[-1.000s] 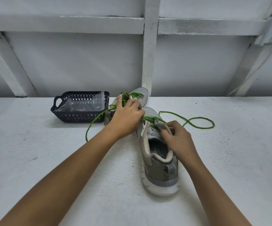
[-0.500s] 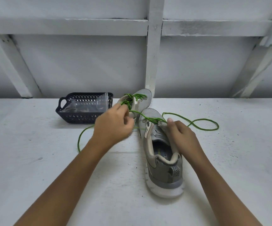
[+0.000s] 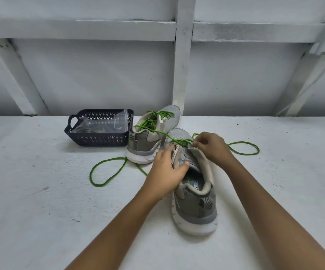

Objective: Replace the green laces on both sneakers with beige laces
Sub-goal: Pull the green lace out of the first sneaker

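Observation:
Two grey sneakers stand on the white table. The near sneaker (image 3: 194,201) points away from me, its heel toward me. My left hand (image 3: 166,172) grips its left eyelet flap and tongue. My right hand (image 3: 210,146) pinches the green lace (image 3: 179,141) at the right eyelets near the toe. Loose ends of that lace trail in a loop to the left (image 3: 107,170) and a loop to the right (image 3: 245,151). The far sneaker (image 3: 154,133) lies behind it, still threaded with a green lace (image 3: 152,121).
A dark perforated plastic basket (image 3: 99,140) stands at the back left and holds a clear plastic bag (image 3: 103,126) with pale contents. A white wall with wooden beams (image 3: 183,55) rises behind the table's far edge.
My left hand let go of the lace it had pulled leftward and moved right onto the near sneaker's flap. My right hand shifted forward to the eyelets. More lace lies loose on the left.

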Available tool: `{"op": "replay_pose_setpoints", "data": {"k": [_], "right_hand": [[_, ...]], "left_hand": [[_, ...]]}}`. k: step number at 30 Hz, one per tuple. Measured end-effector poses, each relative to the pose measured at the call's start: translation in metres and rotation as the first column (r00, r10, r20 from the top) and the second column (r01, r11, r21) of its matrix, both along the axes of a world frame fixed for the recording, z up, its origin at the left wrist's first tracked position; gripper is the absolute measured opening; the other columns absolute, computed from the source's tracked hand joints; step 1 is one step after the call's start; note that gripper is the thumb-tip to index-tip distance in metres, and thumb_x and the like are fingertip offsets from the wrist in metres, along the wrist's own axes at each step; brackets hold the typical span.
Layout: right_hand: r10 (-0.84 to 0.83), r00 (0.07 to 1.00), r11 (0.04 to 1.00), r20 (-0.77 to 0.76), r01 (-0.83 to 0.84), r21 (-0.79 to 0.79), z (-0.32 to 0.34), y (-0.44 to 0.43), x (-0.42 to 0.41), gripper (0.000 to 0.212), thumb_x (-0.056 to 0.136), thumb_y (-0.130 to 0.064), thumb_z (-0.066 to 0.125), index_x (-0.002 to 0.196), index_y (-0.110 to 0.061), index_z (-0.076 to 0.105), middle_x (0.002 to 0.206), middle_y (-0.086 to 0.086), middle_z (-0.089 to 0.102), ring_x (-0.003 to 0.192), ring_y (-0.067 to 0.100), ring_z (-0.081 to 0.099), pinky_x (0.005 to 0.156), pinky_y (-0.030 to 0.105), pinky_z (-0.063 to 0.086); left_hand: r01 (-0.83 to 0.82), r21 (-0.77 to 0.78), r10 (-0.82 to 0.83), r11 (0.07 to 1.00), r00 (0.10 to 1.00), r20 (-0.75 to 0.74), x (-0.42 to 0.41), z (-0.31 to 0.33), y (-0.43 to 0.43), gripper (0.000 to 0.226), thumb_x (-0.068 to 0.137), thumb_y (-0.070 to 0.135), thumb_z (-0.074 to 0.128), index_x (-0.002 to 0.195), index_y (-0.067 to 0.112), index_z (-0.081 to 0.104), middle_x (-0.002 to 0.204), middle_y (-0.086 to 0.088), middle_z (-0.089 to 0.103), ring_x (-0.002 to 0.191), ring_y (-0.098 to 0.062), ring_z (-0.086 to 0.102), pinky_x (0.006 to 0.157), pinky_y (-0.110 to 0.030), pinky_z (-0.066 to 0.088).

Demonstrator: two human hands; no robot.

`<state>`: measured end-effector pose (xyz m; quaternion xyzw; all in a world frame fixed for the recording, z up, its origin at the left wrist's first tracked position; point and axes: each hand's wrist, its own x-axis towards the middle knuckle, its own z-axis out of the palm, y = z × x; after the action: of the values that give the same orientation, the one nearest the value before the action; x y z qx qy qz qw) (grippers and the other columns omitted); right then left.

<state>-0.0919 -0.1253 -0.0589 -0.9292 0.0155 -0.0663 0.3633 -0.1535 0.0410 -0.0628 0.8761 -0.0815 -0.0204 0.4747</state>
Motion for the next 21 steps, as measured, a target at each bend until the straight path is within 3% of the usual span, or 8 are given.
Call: {"op": "replay_pose_setpoints", "data": {"k": [3,7,10,12,14,18,21], "right_hand": [[0.116,0.991,0.992,-0.064,-0.118,-0.033,0.016,-0.005,-0.009,0.01,0.089,-0.017,0.059,0.082,-0.021,0.065,0.084,0.004,0.069,0.072,0.013,0.057,0.061,0.023,0.041],[0.186,0.964,0.979,-0.19,-0.197,-0.042,0.026,-0.012,-0.013,0.025,0.087,-0.003,0.051,0.087,-0.018,0.071,0.082,0.007,0.069,0.065,0.014,0.064,0.07,0.028,0.057],[0.116,0.984,0.993,-0.136,-0.119,-0.013,0.019,-0.008,-0.004,0.019,0.09,-0.006,0.055,0.101,-0.013,0.07,0.078,0.004,0.065,0.05,0.011,0.059,0.05,0.015,0.051],[0.093,0.989,0.995,-0.111,-0.096,-0.019,0.013,-0.001,0.003,0.019,0.09,-0.012,0.06,0.106,-0.012,0.069,0.081,0.004,0.066,0.058,0.017,0.059,0.045,0.008,0.044],[0.11,0.991,0.99,-0.083,-0.116,-0.082,0.01,0.003,0.011,0.017,0.088,-0.014,0.063,0.103,-0.013,0.072,0.09,0.006,0.07,0.072,0.019,0.06,0.048,0.006,0.039],[0.156,0.986,0.97,-0.063,-0.165,-0.181,0.009,0.006,0.019,0.011,0.089,-0.013,0.061,0.095,-0.01,0.069,0.091,0.004,0.066,0.087,0.02,0.059,0.065,0.021,0.034],[0.141,0.99,0.954,-0.03,-0.144,-0.263,0.007,0.008,0.022,0.015,0.096,-0.014,0.047,0.101,-0.006,0.058,0.099,0.013,0.064,0.093,0.029,0.057,0.069,0.028,0.037]], "left_hand": [[-0.016,-0.031,0.016,0.999,1.0,-0.01,-0.001,-0.002,-0.001,0.064,0.09,0.032,0.058,0.146,0.021,0.03,0.149,0.001,0.029,0.138,-0.01,0.027,0.103,-0.018,0.02],[-0.033,-0.07,0.032,0.997,0.999,-0.017,0.0,-0.003,-0.003,0.062,0.091,0.029,0.058,0.146,0.02,0.031,0.149,0.001,0.029,0.138,-0.009,0.028,0.097,-0.011,0.018],[-0.036,-0.08,0.034,0.996,0.999,-0.02,-0.001,-0.004,-0.003,0.062,0.091,0.029,0.058,0.146,0.02,0.031,0.15,0.001,0.029,0.137,-0.009,0.028,0.096,-0.01,0.018],[-0.042,-0.091,0.04,0.995,0.999,-0.028,-0.002,-0.004,-0.003,0.061,0.091,0.028,0.058,0.146,0.02,0.032,0.149,0.001,0.029,0.137,-0.009,0.029,0.096,-0.011,0.019],[-0.045,-0.106,0.041,0.993,0.998,-0.041,-0.002,-0.003,-0.003,0.061,0.091,0.027,0.058,0.146,0.02,0.033,0.149,0.001,0.03,0.137,-0.009,0.03,0.098,-0.012,0.019],[-0.043,-0.117,0.036,0.992,0.998,-0.057,-0.003,-0.003,-0.003,0.06,0.092,0.027,0.057,0.146,0.02,0.032,0.149,0.002,0.028,0.136,-0.009,0.03,0.098,-0.013,0.019],[-0.039,-0.117,0.032,0.992,0.998,-0.061,-0.003,-0.002,-0.004,0.06,0.092,0.026,0.056,0.146,0.019,0.032,0.149,0.003,0.028,0.136,-0.008,0.03,0.098,-0.012,0.019]]}}
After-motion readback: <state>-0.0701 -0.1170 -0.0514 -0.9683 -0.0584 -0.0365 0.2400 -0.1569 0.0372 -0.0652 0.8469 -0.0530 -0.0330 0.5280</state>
